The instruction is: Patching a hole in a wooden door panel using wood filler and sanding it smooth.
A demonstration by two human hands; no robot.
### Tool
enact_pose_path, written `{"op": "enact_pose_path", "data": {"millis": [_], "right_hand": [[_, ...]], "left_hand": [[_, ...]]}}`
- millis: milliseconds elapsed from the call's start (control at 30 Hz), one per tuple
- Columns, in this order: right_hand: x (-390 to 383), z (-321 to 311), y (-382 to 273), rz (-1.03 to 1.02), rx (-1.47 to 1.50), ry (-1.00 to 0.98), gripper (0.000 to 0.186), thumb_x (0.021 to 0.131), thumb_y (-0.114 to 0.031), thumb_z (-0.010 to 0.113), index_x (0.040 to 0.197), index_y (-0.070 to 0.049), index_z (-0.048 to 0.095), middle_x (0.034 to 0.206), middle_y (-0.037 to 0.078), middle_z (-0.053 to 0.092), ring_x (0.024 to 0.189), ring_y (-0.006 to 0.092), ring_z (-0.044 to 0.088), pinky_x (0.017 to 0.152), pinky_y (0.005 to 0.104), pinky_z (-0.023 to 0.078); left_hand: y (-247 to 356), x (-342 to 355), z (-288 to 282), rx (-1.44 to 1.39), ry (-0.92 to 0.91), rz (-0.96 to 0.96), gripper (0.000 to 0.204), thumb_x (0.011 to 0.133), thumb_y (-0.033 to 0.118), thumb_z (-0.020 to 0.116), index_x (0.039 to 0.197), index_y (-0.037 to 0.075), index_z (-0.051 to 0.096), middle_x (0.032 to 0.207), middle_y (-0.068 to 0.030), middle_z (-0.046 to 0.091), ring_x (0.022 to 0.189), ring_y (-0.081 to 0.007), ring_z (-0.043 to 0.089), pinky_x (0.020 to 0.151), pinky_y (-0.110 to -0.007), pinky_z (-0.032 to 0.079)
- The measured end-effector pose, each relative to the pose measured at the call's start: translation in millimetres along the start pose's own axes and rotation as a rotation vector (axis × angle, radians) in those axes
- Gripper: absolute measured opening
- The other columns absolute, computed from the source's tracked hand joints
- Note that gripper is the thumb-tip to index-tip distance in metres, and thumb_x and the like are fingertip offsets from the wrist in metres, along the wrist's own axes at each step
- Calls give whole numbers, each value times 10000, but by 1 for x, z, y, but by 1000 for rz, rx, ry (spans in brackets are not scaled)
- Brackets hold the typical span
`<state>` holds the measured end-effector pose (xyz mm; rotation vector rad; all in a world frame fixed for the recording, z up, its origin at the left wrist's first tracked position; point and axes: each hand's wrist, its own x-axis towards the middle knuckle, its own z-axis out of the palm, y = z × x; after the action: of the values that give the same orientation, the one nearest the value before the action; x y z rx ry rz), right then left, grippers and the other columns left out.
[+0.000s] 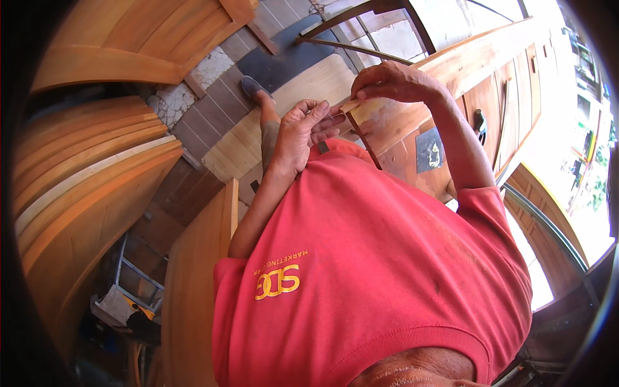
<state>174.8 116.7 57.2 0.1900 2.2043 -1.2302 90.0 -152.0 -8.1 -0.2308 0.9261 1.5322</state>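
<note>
My left hand is turned palm up beside the near corner of a wooden door panel. Its fingers are curled, with the thumb against the index finger; a thin sliver seems to show there, too small to name. My right hand bends down over the same corner from above, fingertips and thumb pinched together at the wood's edge. What lies between them is hidden. On the panelled wooden surface beyond sits a dark square sheet with a pale smear. A black-headed tool rests farther right.
Several wooden door panels stand stacked at left, another wooden panel close by my left arm. A dark mat lies on the tiled floor ahead. A metal-framed stand is at lower left, a dark curved frame at the top.
</note>
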Motion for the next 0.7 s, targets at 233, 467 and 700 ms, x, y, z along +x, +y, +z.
{"op": "enact_pose_path", "data": {"millis": [233, 467, 700], "right_hand": [[1, 0, 3, -10, -6, 12, 264, 1026, -283, 680, 1112, -53, 779, 1026, 90, 780, 971, 245, 735, 919, 394, 542], [1, 2, 8, -9, 17, 49, 299, 974, -327, 739, 1117, -75, 811, 984, 114, 784, 936, 249, 731, 829, 387, 545], [2, 1, 8, -8, 24, 46, 308, 972, -339, 747, 1120, -77, 814, 992, 109, 790, 936, 242, 733, 824, 386, 548]], "left_hand": [[0, 0, 0, -15, -6, 11, 209, 1052, 254, 705, 1116, 72, 626, 1143, -153, 762, 1055, -248, 775, 827, -334, 664], [-3, 2, -2, -42, -16, 22, 216, 1053, 260, 706, 1115, 69, 626, 1135, -163, 764, 1051, -244, 776, 827, -325, 663], [0, 0, 1, -31, -12, 21, 220, 1053, 264, 705, 1113, 69, 624, 1124, -163, 765, 1046, -233, 777, 822, -323, 663]]}}
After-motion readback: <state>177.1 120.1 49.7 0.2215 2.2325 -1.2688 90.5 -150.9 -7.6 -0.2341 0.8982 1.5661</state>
